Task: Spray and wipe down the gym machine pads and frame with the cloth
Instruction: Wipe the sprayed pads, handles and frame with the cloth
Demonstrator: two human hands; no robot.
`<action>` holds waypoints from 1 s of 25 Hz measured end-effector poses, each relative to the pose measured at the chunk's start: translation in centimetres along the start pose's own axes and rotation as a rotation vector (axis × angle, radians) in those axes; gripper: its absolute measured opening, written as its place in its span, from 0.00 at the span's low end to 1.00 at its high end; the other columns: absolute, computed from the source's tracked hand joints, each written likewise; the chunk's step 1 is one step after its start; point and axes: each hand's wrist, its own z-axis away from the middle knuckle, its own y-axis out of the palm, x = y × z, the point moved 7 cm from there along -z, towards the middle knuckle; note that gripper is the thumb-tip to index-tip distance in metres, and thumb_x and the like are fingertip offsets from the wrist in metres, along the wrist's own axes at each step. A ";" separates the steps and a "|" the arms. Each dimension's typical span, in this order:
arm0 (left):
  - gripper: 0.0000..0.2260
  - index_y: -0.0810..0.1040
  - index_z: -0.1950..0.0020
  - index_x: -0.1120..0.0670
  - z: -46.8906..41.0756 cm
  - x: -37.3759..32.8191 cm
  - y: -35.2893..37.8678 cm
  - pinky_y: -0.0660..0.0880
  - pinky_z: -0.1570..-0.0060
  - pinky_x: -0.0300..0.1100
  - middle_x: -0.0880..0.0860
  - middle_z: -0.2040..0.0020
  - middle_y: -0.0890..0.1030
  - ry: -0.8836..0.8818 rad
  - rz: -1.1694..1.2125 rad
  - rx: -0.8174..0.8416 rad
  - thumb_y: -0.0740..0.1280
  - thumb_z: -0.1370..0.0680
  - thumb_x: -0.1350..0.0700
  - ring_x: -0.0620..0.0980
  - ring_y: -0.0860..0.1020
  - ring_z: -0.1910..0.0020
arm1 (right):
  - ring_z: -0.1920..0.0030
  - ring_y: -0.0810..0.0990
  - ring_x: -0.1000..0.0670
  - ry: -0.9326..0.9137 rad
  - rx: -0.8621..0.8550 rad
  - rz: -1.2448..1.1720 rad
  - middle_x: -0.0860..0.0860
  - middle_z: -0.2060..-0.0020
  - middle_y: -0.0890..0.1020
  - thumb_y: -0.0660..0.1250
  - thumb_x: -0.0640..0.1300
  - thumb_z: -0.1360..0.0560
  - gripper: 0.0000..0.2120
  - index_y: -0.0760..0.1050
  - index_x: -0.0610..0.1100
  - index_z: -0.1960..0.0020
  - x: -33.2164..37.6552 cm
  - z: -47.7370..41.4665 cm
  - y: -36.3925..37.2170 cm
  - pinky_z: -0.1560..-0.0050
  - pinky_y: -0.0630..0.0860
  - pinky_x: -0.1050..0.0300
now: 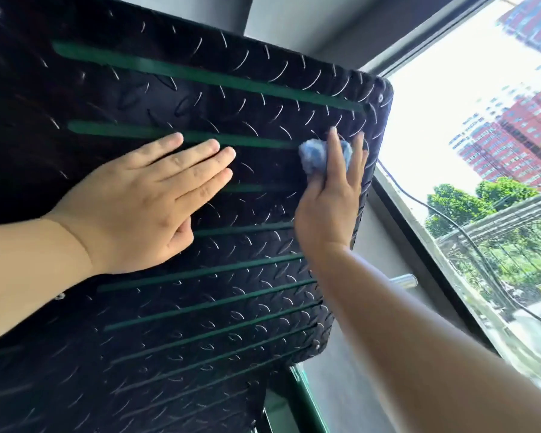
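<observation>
**Cloth at the plate's far right corner**

A bright window [450,120] fills the right side, with red tower blocks and green trees outside. Beside it stands the machine's big black diamond-tread metal plate [231,307], crossed by thin green strips [200,73]. The left hand [144,210] lies flat on the plate's middle, fingers straight and together, holding nothing. The right hand [328,207] reaches to the plate's far right edge, fingers straight, pressing a small bunched pale-blue cloth [313,157] against the tread. A green frame bar [306,401] shows below.
</observation>
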 end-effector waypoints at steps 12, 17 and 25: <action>0.27 0.62 0.25 0.59 5.2 2.9 -1.7 0.52 0.27 0.58 0.56 0.23 0.60 -0.085 -0.004 0.020 0.50 0.25 0.56 0.55 0.59 0.25 | 0.23 0.49 0.52 -0.014 0.082 0.034 0.58 0.23 0.49 0.57 0.38 0.20 0.27 0.60 0.59 0.26 1.5 1.7 0.6 0.27 0.54 0.55; 0.28 0.59 0.24 0.61 7.5 2.2 -1.0 0.52 0.26 0.56 0.57 0.22 0.56 -0.140 0.013 0.028 0.51 0.25 0.56 0.54 0.56 0.24 | 0.22 0.49 0.50 -0.141 0.066 -0.020 0.57 0.23 0.50 0.58 0.35 0.21 0.28 0.63 0.58 0.26 3.9 7.0 3.5 0.27 0.60 0.49; 0.29 0.58 0.24 0.62 11.2 3.6 -1.7 0.50 0.26 0.55 0.58 0.23 0.56 -0.223 0.002 0.015 0.51 0.24 0.54 0.53 0.54 0.23 | 0.23 0.48 0.53 -0.174 0.089 -0.155 0.56 0.23 0.53 0.59 0.33 0.22 0.27 0.67 0.55 0.28 7.9 3.4 3.7 0.28 0.53 0.62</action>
